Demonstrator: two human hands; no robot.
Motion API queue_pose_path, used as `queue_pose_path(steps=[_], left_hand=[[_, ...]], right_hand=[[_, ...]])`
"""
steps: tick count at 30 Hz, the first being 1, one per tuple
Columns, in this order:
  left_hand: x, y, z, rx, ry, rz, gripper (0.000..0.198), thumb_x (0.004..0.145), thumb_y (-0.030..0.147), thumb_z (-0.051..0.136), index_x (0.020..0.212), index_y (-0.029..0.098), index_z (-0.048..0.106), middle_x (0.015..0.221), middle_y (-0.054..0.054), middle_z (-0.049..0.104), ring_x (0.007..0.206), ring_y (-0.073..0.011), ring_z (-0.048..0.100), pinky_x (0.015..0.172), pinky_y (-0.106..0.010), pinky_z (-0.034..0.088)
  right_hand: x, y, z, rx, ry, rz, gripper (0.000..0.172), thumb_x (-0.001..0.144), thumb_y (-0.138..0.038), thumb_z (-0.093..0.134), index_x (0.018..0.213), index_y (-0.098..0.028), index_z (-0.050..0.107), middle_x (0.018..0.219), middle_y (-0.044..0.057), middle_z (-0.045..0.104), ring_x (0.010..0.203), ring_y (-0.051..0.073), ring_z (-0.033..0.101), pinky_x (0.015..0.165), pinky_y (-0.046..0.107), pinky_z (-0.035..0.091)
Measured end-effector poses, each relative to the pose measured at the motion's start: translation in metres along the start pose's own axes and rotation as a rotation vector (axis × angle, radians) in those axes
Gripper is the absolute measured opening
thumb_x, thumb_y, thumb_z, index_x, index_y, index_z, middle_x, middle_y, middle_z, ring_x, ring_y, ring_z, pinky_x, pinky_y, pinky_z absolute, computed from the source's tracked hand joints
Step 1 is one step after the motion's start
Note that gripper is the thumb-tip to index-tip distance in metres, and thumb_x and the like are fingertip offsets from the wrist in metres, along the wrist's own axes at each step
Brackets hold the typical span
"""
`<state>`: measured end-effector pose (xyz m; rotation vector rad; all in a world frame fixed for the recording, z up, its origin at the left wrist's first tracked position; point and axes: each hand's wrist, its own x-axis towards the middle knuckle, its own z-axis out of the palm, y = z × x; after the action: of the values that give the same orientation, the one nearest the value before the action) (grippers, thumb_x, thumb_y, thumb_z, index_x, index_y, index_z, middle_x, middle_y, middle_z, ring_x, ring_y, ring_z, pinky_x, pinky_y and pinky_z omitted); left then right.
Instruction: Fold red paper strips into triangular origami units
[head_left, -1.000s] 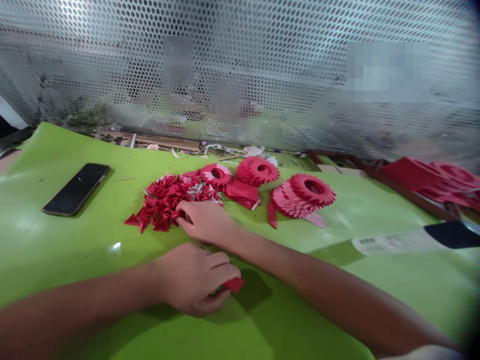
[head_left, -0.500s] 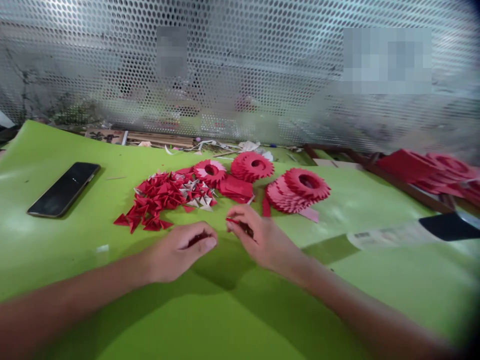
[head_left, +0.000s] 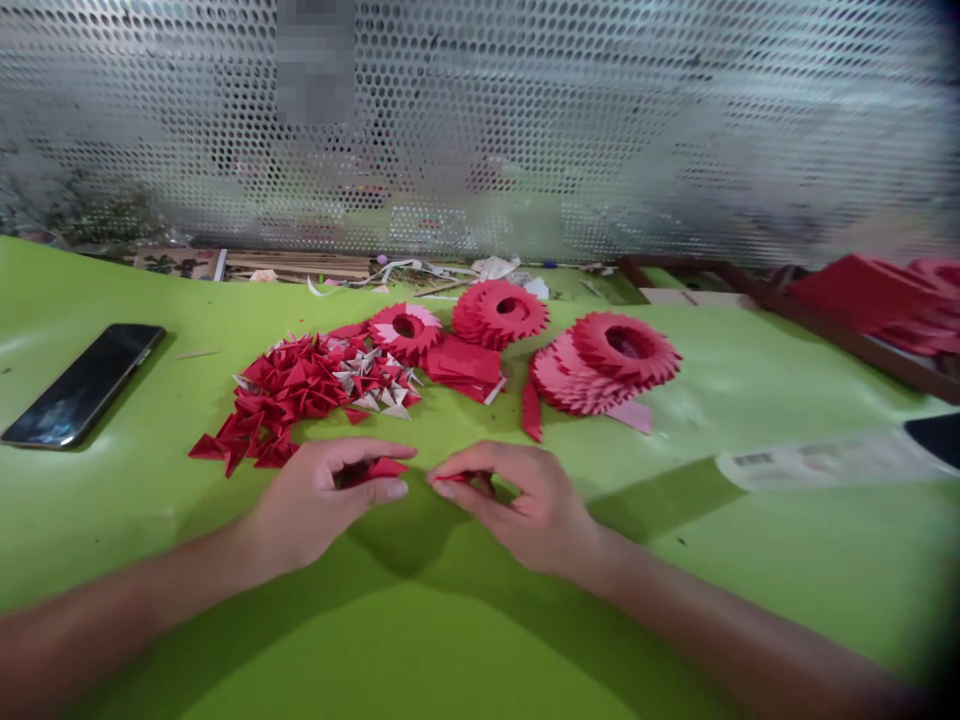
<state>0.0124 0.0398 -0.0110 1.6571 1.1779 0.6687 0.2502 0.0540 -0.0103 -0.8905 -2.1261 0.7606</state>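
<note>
My left hand (head_left: 330,500) is closed around a folded red paper triangle (head_left: 387,467), whose pointed end shows between thumb and fingers. Facing it, my right hand (head_left: 517,500) pinches a small red paper piece (head_left: 450,478); most of that piece is hidden by the fingertips. A narrow gap separates the two hands, above the green tabletop (head_left: 420,640). Beyond my left hand lies a heap of folded red paper triangles (head_left: 292,385), some with white sides. Behind my right hand stands a stacked pink and red ring of folded paper (head_left: 592,365).
Two more folded-paper rings, one red (head_left: 495,315) and one red and pink (head_left: 405,330), sit behind red paper slips (head_left: 465,365). A phone (head_left: 86,385) lies at left. At right are a clear strip-like packet (head_left: 817,460) and a brown tray (head_left: 862,345) holding red paper.
The camera view has shifted a little. My left hand now shows the red triangle's tip between its fingers. My right hand has come down level with it, still pinching its piece.
</note>
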Motion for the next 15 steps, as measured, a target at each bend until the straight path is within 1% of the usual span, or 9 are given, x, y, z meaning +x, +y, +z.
queue_pose_path(steps=[1,3,5,7,11,13,15], left_hand=[[-0.0008,0.0007,-0.0001,-0.011,-0.004,0.024,0.032,0.091,0.044,0.065,0.111,0.021,0.073,0.074,-0.001,0.071,0.050,-0.0124,0.050,0.042,-0.021,0.035],[-0.0025,0.0029,-0.0003,-0.015,-0.014,0.088,0.027,0.094,0.041,0.060,0.106,0.021,0.074,0.076,-0.002,0.070,0.056,-0.0133,0.054,0.046,-0.021,0.039],[-0.0036,0.0049,-0.0003,0.009,-0.032,0.142,0.025,0.098,0.036,0.054,0.106,0.022,0.073,0.083,-0.003,0.071,0.062,-0.0137,0.056,0.052,-0.023,0.042],[-0.0040,0.0059,-0.0004,0.036,-0.052,0.165,0.029,0.101,0.034,0.048,0.112,0.023,0.072,0.088,-0.003,0.070,0.067,-0.0141,0.057,0.057,-0.024,0.044],[-0.0027,0.0049,-0.0017,0.015,-0.073,0.161,0.039,0.105,0.039,0.039,0.116,0.020,0.071,0.080,-0.003,0.062,0.072,-0.0155,0.056,0.061,-0.026,0.044],[-0.0019,0.0040,-0.0026,-0.025,-0.082,0.138,0.041,0.104,0.042,0.039,0.120,0.019,0.069,0.078,-0.003,0.059,0.073,-0.0159,0.056,0.060,-0.026,0.044],[-0.0013,0.0034,-0.0038,-0.062,-0.098,0.113,0.042,0.104,0.044,0.041,0.123,0.019,0.068,0.081,-0.004,0.061,0.076,-0.0165,0.058,0.063,-0.026,0.046]], right_hand=[[-0.0004,0.0007,0.0007,-0.020,0.003,-0.052,0.009,0.093,-0.025,0.065,0.092,-0.018,0.071,0.076,0.002,0.074,0.060,0.010,0.066,0.053,0.019,0.049],[-0.0003,0.0032,0.0017,-0.043,0.022,-0.111,0.006,0.092,-0.022,0.067,0.091,-0.018,0.071,0.074,0.001,0.074,0.058,0.010,0.064,0.054,0.019,0.049],[0.0005,0.0061,0.0018,-0.061,0.033,-0.104,0.006,0.092,-0.023,0.067,0.090,-0.018,0.070,0.074,0.001,0.074,0.057,0.010,0.064,0.052,0.019,0.048],[0.0016,0.0081,0.0013,-0.079,0.025,-0.069,0.009,0.092,-0.024,0.065,0.091,-0.018,0.071,0.075,0.002,0.074,0.059,0.011,0.065,0.053,0.020,0.049],[0.0028,0.0095,0.0007,-0.073,-0.010,-0.001,0.011,0.093,-0.025,0.064,0.093,-0.018,0.071,0.078,0.003,0.075,0.060,0.012,0.066,0.050,0.020,0.048],[0.0029,0.0096,0.0011,-0.071,-0.012,0.000,0.011,0.093,-0.026,0.064,0.093,-0.018,0.071,0.078,0.004,0.075,0.060,0.012,0.066,0.050,0.020,0.049],[0.0030,0.0098,0.0015,-0.080,0.005,-0.027,0.009,0.092,-0.025,0.066,0.092,-0.018,0.072,0.077,0.003,0.075,0.060,0.012,0.066,0.052,0.020,0.050]])
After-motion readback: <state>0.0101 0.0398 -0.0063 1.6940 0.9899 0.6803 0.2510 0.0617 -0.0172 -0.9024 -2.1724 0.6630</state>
